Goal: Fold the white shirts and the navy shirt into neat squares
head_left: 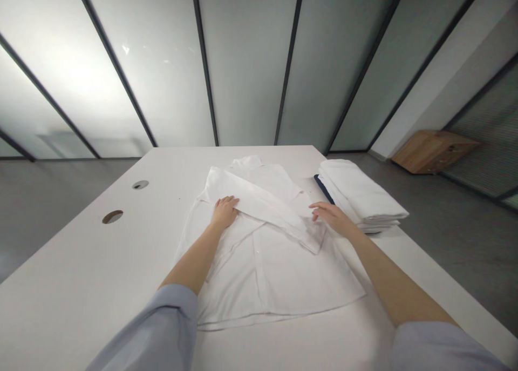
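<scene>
A white button-up shirt lies spread on the white table, its collar at the far end and its hem toward me. One sleeve is laid slantwise across the front, from the left shoulder down to the right. My left hand rests flat on the shirt at the lower edge of that sleeve, fingers stretched out. Over the shirt's right side, my right hand is held with its fingers apart, close to the other sleeve; whether it touches the cloth I cannot tell. Nothing shows in its grasp.
A stack of folded white cloth sits at the table's right edge, with a dark blue piece showing beneath. Two round holes pierce the table at left. A wooden cabinet stands on the floor beyond, near frosted glass panels.
</scene>
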`<state>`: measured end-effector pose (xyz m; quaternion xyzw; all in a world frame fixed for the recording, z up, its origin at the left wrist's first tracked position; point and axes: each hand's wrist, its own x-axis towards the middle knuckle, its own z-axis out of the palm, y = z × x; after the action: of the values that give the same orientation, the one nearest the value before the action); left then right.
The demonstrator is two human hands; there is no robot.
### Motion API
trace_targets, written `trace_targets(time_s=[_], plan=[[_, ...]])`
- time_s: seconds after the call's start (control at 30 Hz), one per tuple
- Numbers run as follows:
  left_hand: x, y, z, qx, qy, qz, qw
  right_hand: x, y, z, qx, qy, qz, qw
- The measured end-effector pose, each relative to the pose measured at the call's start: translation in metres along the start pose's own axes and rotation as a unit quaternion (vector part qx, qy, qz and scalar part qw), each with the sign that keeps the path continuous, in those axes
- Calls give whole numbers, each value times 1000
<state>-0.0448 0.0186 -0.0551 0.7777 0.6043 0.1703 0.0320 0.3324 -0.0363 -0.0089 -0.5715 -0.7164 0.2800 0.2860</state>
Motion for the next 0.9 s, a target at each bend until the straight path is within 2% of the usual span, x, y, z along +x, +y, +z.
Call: trace_targets(time_s=[0.07, 0.23, 0.33, 0.57, 0.67, 0.8, 0.9], plan=[[0, 0, 0, 1, 0, 5, 1000, 12, -1, 8, -68, 31, 17, 997], [-2, 3, -3, -8, 0, 60, 998, 31, -3, 42, -254, 7, 14, 967], [-3, 6, -5, -33, 5, 103, 994, 35, -7, 53, -308, 3, 20, 951], [-4, 13, -11, -87, 20, 128, 988, 41, -14, 35, -245, -5, 106, 964], [-4, 13, -11, -102, 14, 125, 987, 40, -12, 29, -260, -16, 123, 958], [-3, 13, -11, -122, 0, 132, 984, 35, -12, 28, -298, -62, 122, 945], [-2, 12, -12, -123, 3, 126, 984, 32, -16, 29, -322, -52, 130, 936]])
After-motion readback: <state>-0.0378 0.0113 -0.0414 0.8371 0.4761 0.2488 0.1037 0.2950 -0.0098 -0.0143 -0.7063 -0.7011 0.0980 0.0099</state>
